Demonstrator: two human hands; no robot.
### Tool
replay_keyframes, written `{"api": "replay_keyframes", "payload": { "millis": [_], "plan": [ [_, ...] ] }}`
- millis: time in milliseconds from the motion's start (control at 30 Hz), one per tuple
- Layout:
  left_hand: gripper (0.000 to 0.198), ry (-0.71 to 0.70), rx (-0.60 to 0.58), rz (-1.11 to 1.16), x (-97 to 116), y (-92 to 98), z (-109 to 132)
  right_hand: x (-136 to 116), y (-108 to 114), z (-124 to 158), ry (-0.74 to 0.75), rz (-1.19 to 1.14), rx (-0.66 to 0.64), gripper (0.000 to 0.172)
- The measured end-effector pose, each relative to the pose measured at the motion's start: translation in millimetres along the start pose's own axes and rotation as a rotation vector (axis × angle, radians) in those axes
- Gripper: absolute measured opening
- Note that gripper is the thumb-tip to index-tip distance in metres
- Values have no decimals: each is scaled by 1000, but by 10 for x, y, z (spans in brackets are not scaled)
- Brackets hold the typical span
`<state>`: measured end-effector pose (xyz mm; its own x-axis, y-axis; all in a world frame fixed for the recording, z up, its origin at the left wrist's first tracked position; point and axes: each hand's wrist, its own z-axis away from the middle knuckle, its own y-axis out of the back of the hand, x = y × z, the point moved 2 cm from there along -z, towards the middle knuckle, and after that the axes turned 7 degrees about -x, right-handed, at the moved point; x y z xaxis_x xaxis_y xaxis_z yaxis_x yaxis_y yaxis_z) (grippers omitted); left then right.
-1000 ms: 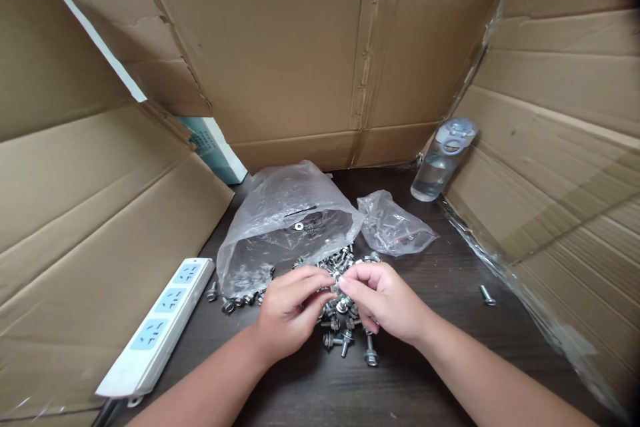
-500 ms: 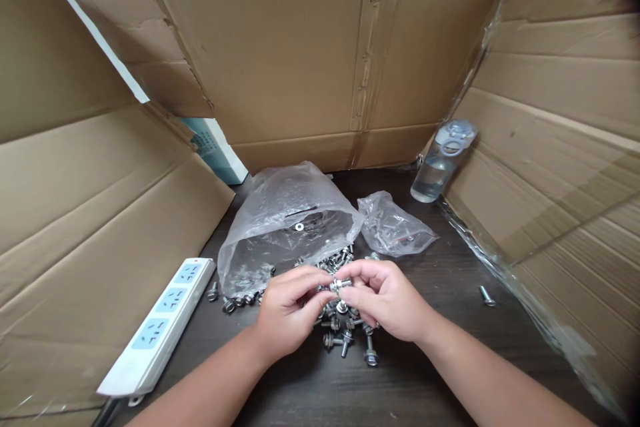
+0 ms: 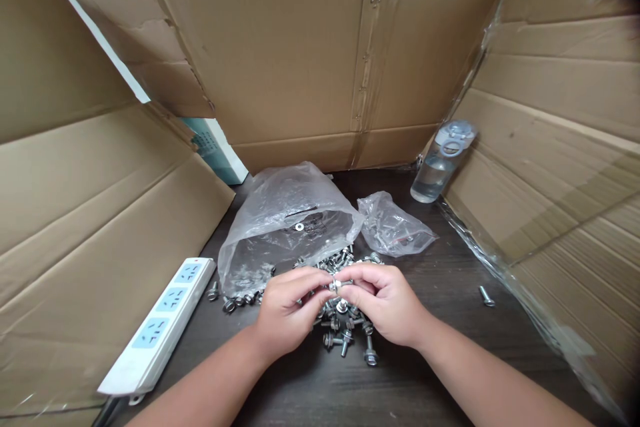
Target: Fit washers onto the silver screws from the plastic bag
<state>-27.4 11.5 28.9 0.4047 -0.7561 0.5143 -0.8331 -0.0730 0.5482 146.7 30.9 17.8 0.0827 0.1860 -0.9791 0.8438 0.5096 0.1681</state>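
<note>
While the left hand (image 3: 287, 310) and the right hand (image 3: 385, 303) are holding close together above the counter (image 3: 400, 387), their fingers are pinching one small steel bolt (image 3: 337, 285) with a washer on it. Both hands are gripping this little bolt between them, and it is sitting just above a pile of bolts (image 3: 345, 323). The pile is lying right under the hands, and many of the bolts are wearing washers too. A few more bolts (image 3: 229, 305) are lying in a short row at the pile's left side.

A big clear plastic bag (image 3: 285, 213) is lying open just behind the pile, and a round washer (image 3: 299, 227) is showing through it. A smaller plastic bag (image 3: 393, 227) is lying beside the big one. One lone bolt (image 3: 486, 295) is resting well apart, off to the right. A white power strip (image 3: 160, 323) is lying on the left, and a water bottle (image 3: 440, 167) is leaning at the back right. Brown cardboard sheets (image 3: 275, 47) are standing around the back and sides of the counter.
</note>
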Motion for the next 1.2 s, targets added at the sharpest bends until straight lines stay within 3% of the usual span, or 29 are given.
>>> {"api": "replay_keyframes", "payload": {
  "millis": [300, 500, 700, 967, 1200],
  "plan": [
    [21, -89, -11, -64, 15, -11, 16, 31, 17, 5, -85, 71, -30, 26],
    [25, -135, -14, -114, 16, -22, 40, 4, 8, 5, -30, 149, -52, 31],
    [23, -100, -27, -77, 11, -27, 29, 37, 6, -22, -55, 36, -70, 43],
    [10, 91, -7, 4, -22, -7, 16, 24, 40, 22, 27, -12, -22, 26],
    [9, 87, -21, 41, -32, -21, 28, 35, 5, 14, 60, 40, -11, 22]
  ]
}}
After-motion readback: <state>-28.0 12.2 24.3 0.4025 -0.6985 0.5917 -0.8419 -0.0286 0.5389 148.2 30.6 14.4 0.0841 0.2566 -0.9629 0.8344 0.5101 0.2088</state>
